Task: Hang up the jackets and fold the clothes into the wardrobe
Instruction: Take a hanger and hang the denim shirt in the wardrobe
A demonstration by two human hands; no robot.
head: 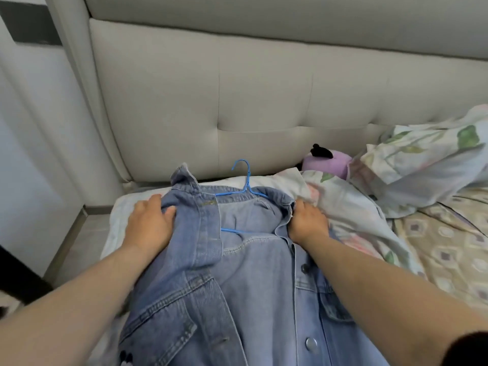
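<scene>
Faded blue denim jacket [250, 273] lying open on the bed [435, 247], silver snap buttons, blue wire hanger [247, 182] inside the collar, left hand [150, 223] and right hand [307, 223] with fingers clamped on its front edges

A denim jacket [250, 273] lay open on the bed [120, 207]. 1 blue hanger [247, 180] sat inside it, its hook poking out past the collar toward the headboard [264, 101]. Our left hand [151, 223] gripped the fabric at the jacket's left side. Our right hand [307, 223] gripped the collar edge on the other side, fingers tucked into the denim. A floral duvet [343, 204] lay bunched just beside our right hand, touching the jacket. Behind it a purple toy [327, 166] rested against the headboard, beside a floral pillow [435, 159]. A patterned sheet [449, 247] covered the bed at right.
</scene>
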